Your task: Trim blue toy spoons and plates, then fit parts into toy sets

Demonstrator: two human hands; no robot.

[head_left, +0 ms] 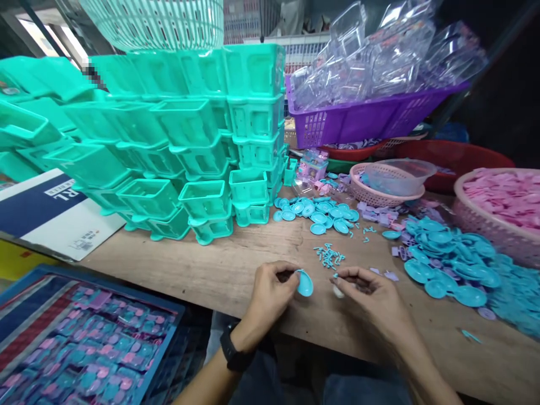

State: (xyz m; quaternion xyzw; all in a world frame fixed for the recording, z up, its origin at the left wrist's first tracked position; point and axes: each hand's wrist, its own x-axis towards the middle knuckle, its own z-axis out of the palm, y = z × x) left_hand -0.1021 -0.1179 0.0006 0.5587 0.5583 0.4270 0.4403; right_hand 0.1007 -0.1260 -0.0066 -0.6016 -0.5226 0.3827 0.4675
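Right hand (371,292): curled fingers hide the small piece pinched there.
Pink basket (498,230): cut off by right edge.
Blue tray (169,309): cropped at bottom-left corner.
Box label (63,191): print partly cut off.

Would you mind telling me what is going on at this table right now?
A person's left hand pinches a small round blue plastic disc above the wooden table. The right hand holds a tiny blue plastic pin beside it. More loose blue pins lie just beyond, with stacked turquoise plastic boxes behind.
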